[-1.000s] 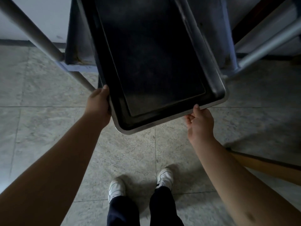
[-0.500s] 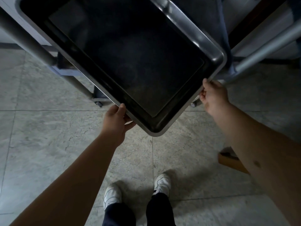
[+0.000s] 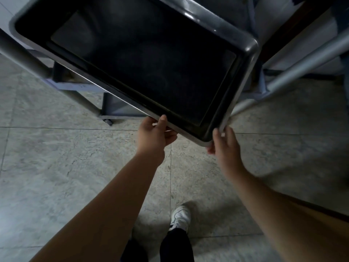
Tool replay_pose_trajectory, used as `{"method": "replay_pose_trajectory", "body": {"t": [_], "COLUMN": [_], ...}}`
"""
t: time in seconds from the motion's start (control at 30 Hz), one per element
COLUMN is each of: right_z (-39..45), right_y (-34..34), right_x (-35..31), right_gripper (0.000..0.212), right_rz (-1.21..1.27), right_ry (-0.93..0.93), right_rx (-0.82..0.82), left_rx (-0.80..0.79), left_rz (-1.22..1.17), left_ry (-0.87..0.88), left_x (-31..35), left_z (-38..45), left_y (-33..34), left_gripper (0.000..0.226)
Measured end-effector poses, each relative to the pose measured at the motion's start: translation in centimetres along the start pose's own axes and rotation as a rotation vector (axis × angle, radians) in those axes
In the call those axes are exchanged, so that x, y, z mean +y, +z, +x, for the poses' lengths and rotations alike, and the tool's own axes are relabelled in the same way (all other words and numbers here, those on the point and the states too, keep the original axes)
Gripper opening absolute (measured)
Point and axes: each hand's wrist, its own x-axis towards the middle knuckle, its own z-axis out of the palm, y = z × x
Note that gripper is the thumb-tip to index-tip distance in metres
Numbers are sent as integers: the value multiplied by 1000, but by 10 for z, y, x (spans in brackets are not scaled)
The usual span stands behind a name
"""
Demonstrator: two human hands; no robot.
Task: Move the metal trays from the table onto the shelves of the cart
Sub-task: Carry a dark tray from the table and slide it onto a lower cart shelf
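My left hand (image 3: 154,136) and right hand (image 3: 224,142) pinch the near rim of the metal tray (image 3: 136,61), now swung crosswise between the cart's posts (image 3: 24,55), nearly lined up for shelving.

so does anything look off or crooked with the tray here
The tray sits skewed: turned at an angle to the cart's posts, one corner sticking out toward the person. The left hand grips the near edge and the right hand that corner. No dents or spills show.
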Motion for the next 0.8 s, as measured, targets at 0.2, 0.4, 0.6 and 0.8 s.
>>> {"method": "replay_pose_trajectory", "body": {"t": [0.2, 0.4, 0.6, 0.8], "right_z": [14, 56, 103, 130], "right_y": [0, -29, -53, -42], "right_x": [-4, -18, -30, -43], "right_gripper": [17, 16, 16, 15], "right_rz": [491, 549, 618, 828], "right_ry": [54, 75, 184, 350], "right_rx": [77, 90, 153, 122], "left_rx": [-11, -56, -50, 63], "left_rz": [-61, 28, -47, -172], "left_ry": [-14, 9, -63, -100], "left_x": [3, 29, 52, 44], "left_z": [3, 24, 51, 71], "left_y": [40, 46, 49, 99], "left_gripper": [8, 10, 12, 10]}}
